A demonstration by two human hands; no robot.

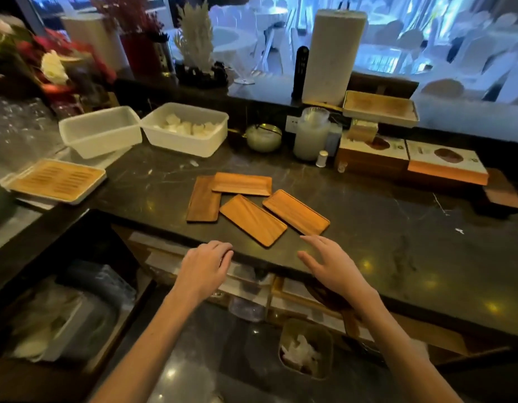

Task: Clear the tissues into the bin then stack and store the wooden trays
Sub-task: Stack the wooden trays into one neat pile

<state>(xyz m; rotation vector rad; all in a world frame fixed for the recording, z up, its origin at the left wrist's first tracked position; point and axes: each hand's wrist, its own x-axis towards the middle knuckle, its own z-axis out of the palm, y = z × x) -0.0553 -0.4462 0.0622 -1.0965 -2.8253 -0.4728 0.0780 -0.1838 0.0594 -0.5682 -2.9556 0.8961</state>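
Several flat wooden trays lie loose on the dark marble counter point(368, 216): a darker one point(202, 202) at left, one point(242, 184) overlapping its top, one point(252, 220) in the middle and one point(295, 212) at right. All are bare. My left hand point(206, 264) hovers at the counter's front edge, fingers curled, holding nothing. My right hand point(333, 266) is spread open just below the right tray, not touching it. On the floor below stands a bin point(308, 349) with crumpled white tissues inside.
Two white plastic tubs point(100, 132) point(185, 129) stand at the back left, one with white cubes. A paper towel roll point(331, 53), jars and boxes point(411, 161) line the back right. A slatted tray point(55, 180) sits at left. Open shelves lie under the counter.
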